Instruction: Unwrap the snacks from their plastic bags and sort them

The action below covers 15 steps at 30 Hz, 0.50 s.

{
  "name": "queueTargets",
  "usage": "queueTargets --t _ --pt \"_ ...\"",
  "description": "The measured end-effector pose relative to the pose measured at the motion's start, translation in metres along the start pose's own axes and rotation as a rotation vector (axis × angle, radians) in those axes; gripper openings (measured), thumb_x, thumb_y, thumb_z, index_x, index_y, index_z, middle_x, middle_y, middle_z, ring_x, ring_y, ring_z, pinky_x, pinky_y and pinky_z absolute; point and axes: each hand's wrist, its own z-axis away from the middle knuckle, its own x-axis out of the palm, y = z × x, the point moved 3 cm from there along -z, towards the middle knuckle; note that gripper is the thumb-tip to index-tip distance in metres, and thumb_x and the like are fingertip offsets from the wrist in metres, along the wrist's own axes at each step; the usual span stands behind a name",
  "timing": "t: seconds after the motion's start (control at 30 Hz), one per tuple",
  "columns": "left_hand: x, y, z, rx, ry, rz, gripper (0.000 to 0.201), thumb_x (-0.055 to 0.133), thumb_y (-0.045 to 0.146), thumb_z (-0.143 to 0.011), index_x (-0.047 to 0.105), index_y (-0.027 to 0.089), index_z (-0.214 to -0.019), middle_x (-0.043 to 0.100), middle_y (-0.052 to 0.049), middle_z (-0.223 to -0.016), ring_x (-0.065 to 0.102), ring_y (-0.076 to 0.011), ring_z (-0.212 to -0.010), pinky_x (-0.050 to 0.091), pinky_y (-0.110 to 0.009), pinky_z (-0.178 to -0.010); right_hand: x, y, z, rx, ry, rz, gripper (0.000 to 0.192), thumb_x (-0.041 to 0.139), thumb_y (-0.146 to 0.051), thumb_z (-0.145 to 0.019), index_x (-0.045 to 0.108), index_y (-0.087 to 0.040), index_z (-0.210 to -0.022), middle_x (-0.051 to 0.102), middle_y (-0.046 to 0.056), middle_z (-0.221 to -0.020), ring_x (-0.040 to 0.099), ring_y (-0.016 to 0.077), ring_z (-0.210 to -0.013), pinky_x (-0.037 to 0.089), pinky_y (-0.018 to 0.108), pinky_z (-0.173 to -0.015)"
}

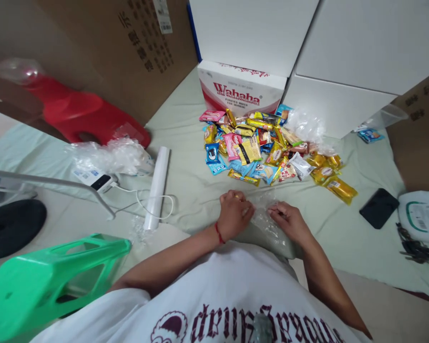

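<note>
Between my two hands is a clear plastic bag (268, 221), crumpled and see-through. My left hand (234, 214), with a red cord at its wrist, pinches the bag's left side. On its right side, my right hand (289, 220) grips the plastic with fingers closed. Just beyond my hands lies a heap of wrapped snacks (250, 147) in yellow, blue, pink and brown packets. Several gold packets (339, 188) spread off to the heap's right. I cannot make out anything inside the bag.
A Wahaha carton (239, 90) stands behind the snacks. More clear plastic (305, 125) lies at the heap's right. To the left are a white roll (157, 188), a cable, a red jug (89, 112) and a green stool (57, 281). A black phone (379, 208) lies right.
</note>
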Motion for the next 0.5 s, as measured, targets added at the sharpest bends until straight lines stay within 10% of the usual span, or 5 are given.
queueTargets --t 0.3,0.5 --pt "-0.031 -0.061 0.009 -0.400 0.362 0.855 0.040 0.058 0.058 -0.091 0.058 0.021 -0.077 0.068 -0.003 -0.082 0.064 -0.0188 -0.085 0.051 -0.033 -0.085 -0.009 0.020 0.009 0.353 0.060 -0.514 0.043 0.073 -0.064 -0.079 0.058 -0.024 -0.084 0.052 -0.003 -0.059 0.049 0.0146 -0.050 0.039 0.026 -0.045" --pt "-0.050 -0.057 0.047 -0.546 0.306 1.129 0.043 0.059 0.063 -0.092 0.047 0.023 -0.083 0.060 0.005 -0.072 0.050 -0.0086 -0.045 0.042 -0.023 -0.047 -0.029 0.019 0.002 0.395 -0.079 -0.607 0.044 0.074 -0.065 -0.079 0.059 -0.024 -0.087 0.041 -0.008 -0.058 0.029 0.0076 -0.039 0.019 0.022 -0.036"
